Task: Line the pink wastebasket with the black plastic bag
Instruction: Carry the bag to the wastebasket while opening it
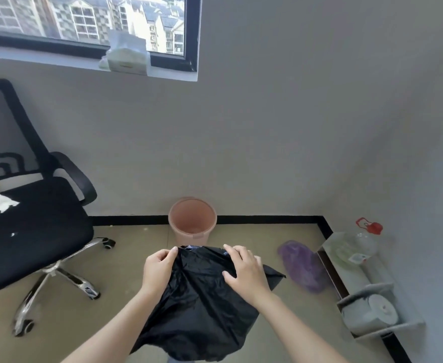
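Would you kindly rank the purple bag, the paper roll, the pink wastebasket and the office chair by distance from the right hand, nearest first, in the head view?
From the right hand:
1. Pink wastebasket, just ahead against the wall; purple bag, on the floor to its right. Too close to call.
2. Paper roll, in the right-hand rack.
3. Office chair, far left.

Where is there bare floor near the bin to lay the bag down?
Bare floor lies between the office chair base and the pink wastebasket, left of the black plastic bag. The right is crowded: a purple bag, then a shelf against the wall.
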